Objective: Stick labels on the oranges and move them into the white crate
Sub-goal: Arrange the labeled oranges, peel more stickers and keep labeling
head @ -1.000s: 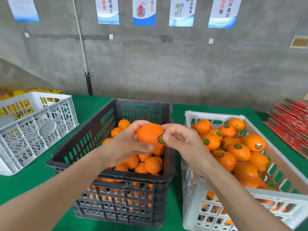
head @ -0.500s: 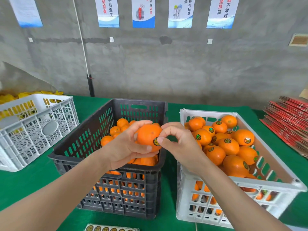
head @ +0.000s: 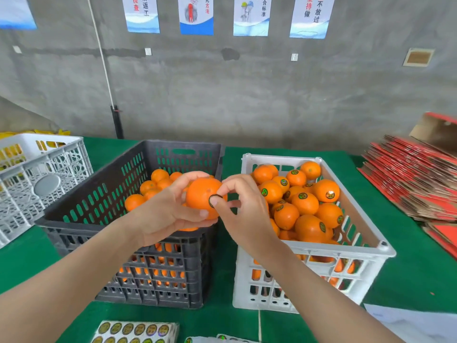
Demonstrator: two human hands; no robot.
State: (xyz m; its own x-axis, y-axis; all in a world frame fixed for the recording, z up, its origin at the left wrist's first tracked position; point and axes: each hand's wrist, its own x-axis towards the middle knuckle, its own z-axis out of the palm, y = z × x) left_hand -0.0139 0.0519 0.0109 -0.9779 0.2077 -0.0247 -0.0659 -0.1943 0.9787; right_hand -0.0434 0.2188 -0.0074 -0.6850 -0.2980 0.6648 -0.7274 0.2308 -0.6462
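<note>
Well off to the left of my left hand stands a spare pale crate (head: 42, 174). I cannot tell what it holds.

Under and beyond my left hand is the black crate (head: 103, 194). It has a heap of bare oranges (head: 148, 186) in its far end, none showing a sticker, and that is the work left.

On the bench (head: 408, 280), nearer me than my left wrist, lies the sticker sheet (head: 133, 330) with rows of round labels on it.

My left hand (head: 168, 209) is curled round one orange (head: 200, 194). The thumb is underneath and the fingers over the far side, holding it up over the black crate's right-hand rim.

On the side of the fruit that faces me sits the label (head: 214, 200), a dark ring partly hidden by my fingertip.

My right hand (head: 244, 211) has its fingers curled. The thumb tip presses the label onto the peel and the forefinger hooks onto the top of the fruit.

I judge the sticking step nearly done on this one. It has yet to go across into the crate.

Just beyond and to the right of my right hand is the white crate (head: 346, 248). It is well filled with labelled oranges (head: 305, 203), most with their stickers showing. By the two heaps, I would say more fruit is done than waiting.

Further right, well apart from my hands, flattened red cartons (head: 415, 184) are stacked.
</note>
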